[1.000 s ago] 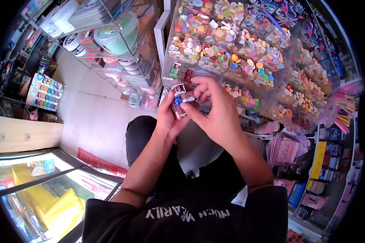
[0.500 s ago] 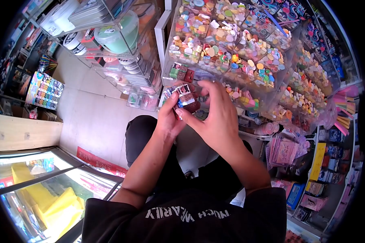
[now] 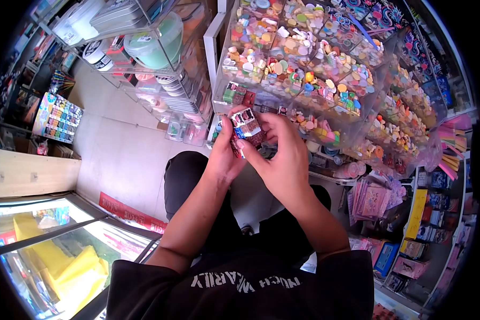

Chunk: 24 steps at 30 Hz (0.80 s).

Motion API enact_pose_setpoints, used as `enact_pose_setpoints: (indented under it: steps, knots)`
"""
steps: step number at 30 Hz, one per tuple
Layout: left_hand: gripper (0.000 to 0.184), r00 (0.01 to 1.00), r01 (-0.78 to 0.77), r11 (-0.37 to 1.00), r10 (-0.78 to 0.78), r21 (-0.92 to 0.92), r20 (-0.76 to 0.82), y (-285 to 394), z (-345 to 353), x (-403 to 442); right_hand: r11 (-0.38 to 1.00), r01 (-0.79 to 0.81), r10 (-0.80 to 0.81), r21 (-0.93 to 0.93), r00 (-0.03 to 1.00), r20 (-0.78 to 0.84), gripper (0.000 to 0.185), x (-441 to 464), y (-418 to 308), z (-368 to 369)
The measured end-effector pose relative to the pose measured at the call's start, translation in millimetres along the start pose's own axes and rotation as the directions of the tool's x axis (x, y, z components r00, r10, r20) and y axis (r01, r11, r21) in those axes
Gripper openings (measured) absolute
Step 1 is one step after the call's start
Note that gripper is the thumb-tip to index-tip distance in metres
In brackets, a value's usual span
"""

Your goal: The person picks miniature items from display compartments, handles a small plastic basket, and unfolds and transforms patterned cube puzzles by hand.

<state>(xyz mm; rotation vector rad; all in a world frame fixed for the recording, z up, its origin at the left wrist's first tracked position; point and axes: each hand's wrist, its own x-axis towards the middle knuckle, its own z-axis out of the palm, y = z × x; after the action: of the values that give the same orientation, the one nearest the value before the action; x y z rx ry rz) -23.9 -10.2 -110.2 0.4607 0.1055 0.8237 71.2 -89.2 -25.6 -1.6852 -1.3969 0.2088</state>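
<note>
A small bundle of picture-printed packets, with tiny portraits on top and dark red sides, is between my two hands above my knees. My left hand grips it from the left, the thumb upright along its edge. From the right, my right hand holds it with the thumb against the lower edge and curled fingers at the far side. What the packets contain cannot be made out. Just beyond, similar small packets lie in a clear compartment.
Clear bins of colourful small charms rise in front. A wire rack with a green-lidded tub stands at left front. A glass showcase is at lower left, and pink packets hang at right.
The bundle has turned slightly and shows more of its printed top. My right hand's fingers have curled in closer to it, and my left thumb has shifted to its edge.
</note>
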Motion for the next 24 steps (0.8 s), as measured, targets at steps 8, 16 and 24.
enact_pose_setpoints:
  steps: [8,16,24]
  knots:
    - [0.062,0.994,0.042,0.946,-0.009,-0.322,0.105,4.5,-19.1,6.9,0.986,-0.067,0.079,0.156,0.994,-0.073,0.032,28.9,5.6,-34.5]
    - [0.057,0.992,0.0,0.972,-0.03,-0.236,-0.121,10.1,-3.7,6.2,0.754,0.547,-0.296,-0.363,0.777,0.555,0.022,89.1,44.1,-44.4]
    - [0.058,0.993,0.0,0.969,-0.029,-0.249,-0.114,9.4,-4.8,8.9,0.656,0.663,-0.067,-0.36,0.526,0.848,0.022,116.1,57.2,-16.1]
